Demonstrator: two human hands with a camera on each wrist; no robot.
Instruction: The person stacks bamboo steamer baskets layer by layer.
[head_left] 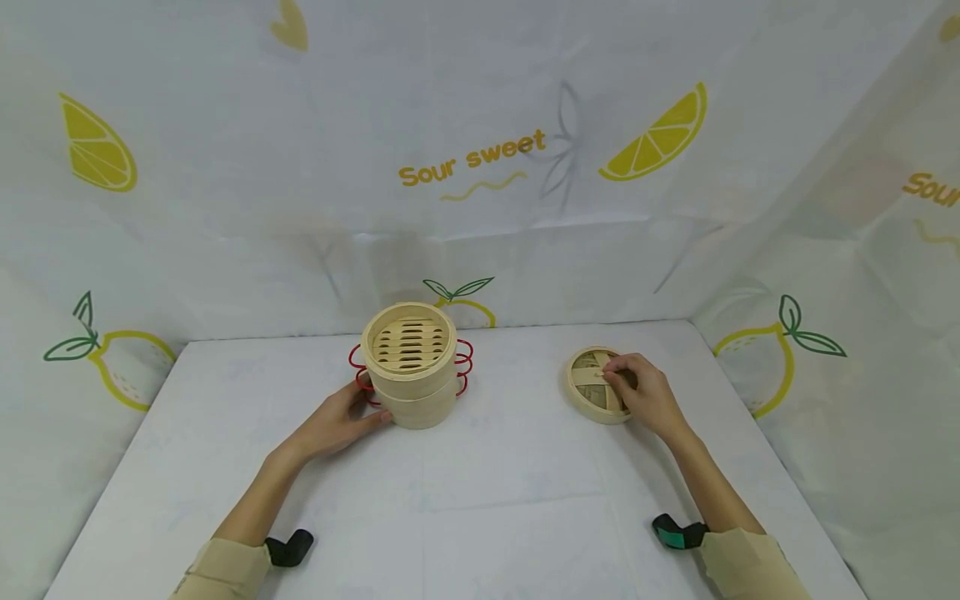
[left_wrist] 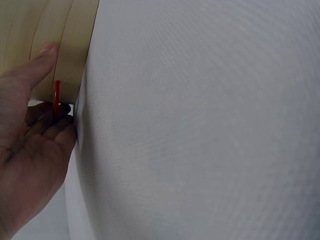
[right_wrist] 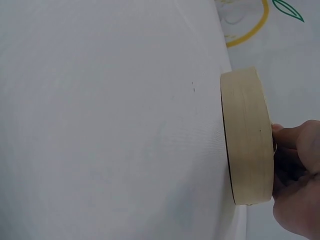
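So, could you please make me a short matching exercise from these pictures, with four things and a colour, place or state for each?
1. Lid
2. Loop handles
3. Left hand
4. Lettering

A. Red
B. Gripping the steamer
C. Orange
D. At the right hand's fingertips

Pairs: 1-D, 2-A, 3-B, 4-C

In the head view, the white lemon-print backdrop [head_left: 337,142] bears the orange words "Sour sweet" [head_left: 471,158], capital S and the rest lower case, slanting upward to the right above a yellow wavy line [head_left: 483,187]. On the backdrop's right side, a second orange "Sour" [head_left: 932,190] slants downward, and the picture's edge cuts the lettering off there.
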